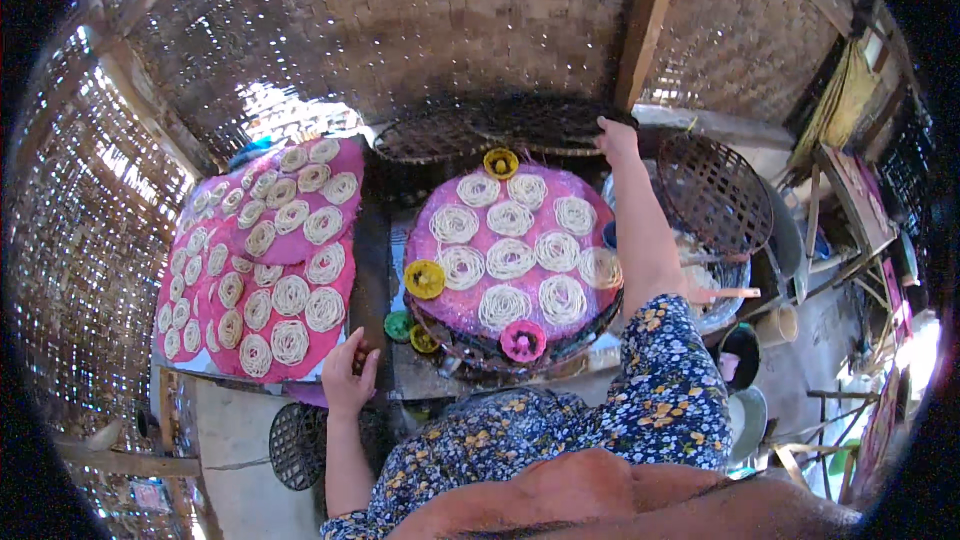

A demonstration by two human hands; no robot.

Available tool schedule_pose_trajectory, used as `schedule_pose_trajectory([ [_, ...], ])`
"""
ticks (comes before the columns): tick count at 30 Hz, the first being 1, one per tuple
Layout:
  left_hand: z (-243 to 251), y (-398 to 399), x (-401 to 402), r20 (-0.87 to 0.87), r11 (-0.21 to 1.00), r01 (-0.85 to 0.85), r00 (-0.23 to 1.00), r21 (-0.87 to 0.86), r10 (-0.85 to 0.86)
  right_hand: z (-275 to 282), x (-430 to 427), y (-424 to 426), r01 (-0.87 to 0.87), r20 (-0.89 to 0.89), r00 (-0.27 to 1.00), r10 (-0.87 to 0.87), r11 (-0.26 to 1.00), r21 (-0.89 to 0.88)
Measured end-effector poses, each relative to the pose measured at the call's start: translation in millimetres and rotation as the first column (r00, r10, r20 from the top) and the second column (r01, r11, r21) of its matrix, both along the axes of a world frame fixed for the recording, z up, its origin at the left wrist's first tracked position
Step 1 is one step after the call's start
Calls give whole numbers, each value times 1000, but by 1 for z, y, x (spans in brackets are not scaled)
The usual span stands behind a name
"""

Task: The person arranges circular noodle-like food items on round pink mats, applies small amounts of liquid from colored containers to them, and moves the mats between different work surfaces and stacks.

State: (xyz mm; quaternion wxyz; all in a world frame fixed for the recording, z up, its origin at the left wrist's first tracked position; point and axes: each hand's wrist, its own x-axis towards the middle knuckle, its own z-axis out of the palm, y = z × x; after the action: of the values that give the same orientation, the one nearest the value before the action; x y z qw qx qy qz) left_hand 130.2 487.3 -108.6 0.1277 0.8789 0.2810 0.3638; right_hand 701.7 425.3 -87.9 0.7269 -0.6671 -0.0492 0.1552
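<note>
My right hand (pixel 619 142) reaches to the back and closes on the right edge of a dark woven tray (pixel 544 124) by the wall. Lower left, my left hand (pixel 351 379) hangs with its fingers apart and holds nothing. It is nearest to the front corner of pink cloth (pixel 300 356) bearing many flat coils of pale noodle-like strands (pixel 289 342). Between my hands stands a round stack topped with pink-purple cloth (pixel 536 292), with similar coils (pixel 510 218) spread over it. Yellow flower-shaped plastic pieces (pixel 424 280) and a pink one (pixel 523 340) sit at its rim.
An open-weave basket (pixel 716 195) leans at the right, above a basin (pixel 724 315) with pale contents and an orange-pink handle (pixel 724 293). A wooden post (pixel 649 22) rises against the woven wall (pixel 465 30). A dark wire strainer (pixel 296 446) hangs at lower left.
</note>
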Motion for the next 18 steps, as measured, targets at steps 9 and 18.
schedule_pose_trajectory([
  [9, 4, -4, 0, -27, 991, -39, 999, -127, 36, 13, 7, 30, 333, -249, 894, -373, 924, -190],
  [18, 2, 4, 2, -12, 986, -1, 1000, -166, -1, -29, 73, 59, 100, 369, 914, 168, 789, -606],
])
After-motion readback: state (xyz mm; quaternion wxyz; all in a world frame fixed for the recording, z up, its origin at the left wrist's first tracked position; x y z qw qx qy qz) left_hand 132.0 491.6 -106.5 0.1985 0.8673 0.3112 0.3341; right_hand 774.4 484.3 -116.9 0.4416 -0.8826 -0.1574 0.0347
